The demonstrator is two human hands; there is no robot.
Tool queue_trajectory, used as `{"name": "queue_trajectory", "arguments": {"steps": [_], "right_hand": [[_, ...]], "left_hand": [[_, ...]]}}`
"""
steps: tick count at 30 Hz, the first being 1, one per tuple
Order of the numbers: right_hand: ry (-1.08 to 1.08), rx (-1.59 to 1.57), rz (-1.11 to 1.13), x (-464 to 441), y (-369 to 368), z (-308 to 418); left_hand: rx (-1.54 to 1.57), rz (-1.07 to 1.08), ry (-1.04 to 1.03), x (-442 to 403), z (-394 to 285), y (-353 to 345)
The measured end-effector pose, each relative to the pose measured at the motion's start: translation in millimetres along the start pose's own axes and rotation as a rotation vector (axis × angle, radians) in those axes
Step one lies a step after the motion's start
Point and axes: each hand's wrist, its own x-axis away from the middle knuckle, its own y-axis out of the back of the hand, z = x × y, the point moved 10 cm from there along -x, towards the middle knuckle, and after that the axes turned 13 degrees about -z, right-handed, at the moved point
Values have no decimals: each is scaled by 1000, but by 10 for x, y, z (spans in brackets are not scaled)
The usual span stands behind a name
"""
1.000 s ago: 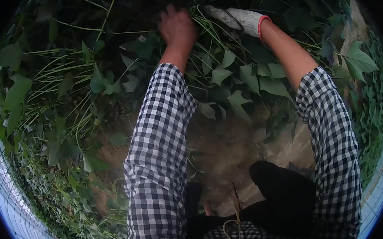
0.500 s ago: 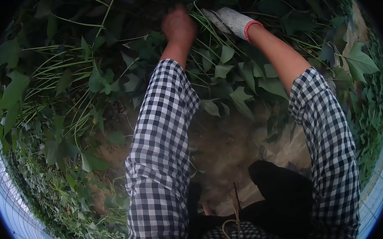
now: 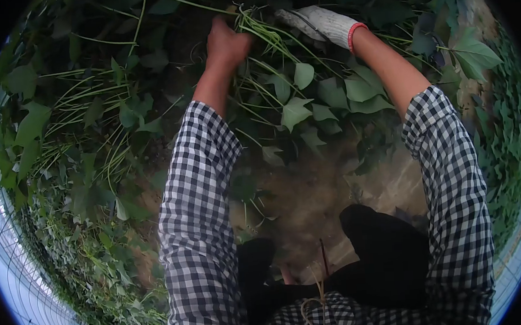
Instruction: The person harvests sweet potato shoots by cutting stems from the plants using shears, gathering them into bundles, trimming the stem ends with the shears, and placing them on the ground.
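My bare left hand is closed on a bunch of green vine stems, whose ends gather beside my thumb and fingers. Broad green leaves hang from vines below the bunch. To the right, my right hand wears a dirt-marked white glove with a red cuff. Its fingers look curled, and a thin dark curved strip runs along the glove; what it belongs to is hidden. The gloved hand is a short way from the bunch, among the leaves.
More long stems and leaves lie to the left. Bare brown soil shows between my arms, with my dark-clad knees below. Dense foliage lines the right side. A beige cord hangs at my waist.
My left hand has moved left and slightly down, and the stem bunch has shifted left with it. My gloved right hand has moved slightly right. The leaves below the bunch have shifted.
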Motion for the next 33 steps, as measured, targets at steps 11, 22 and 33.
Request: {"name": "queue_trajectory", "arguments": {"steps": [11,22,33], "right_hand": [[-138,-222,49,741,-13,-622],[-349,-474,280,928,-361,-759],[-301,-468,317,848,-592,-1227]], "left_hand": [[209,1020,-82,2401,-771,831],[-422,764,-556,2378,-318,-8],[-724,-34,-825,1213,-493,-673]]}}
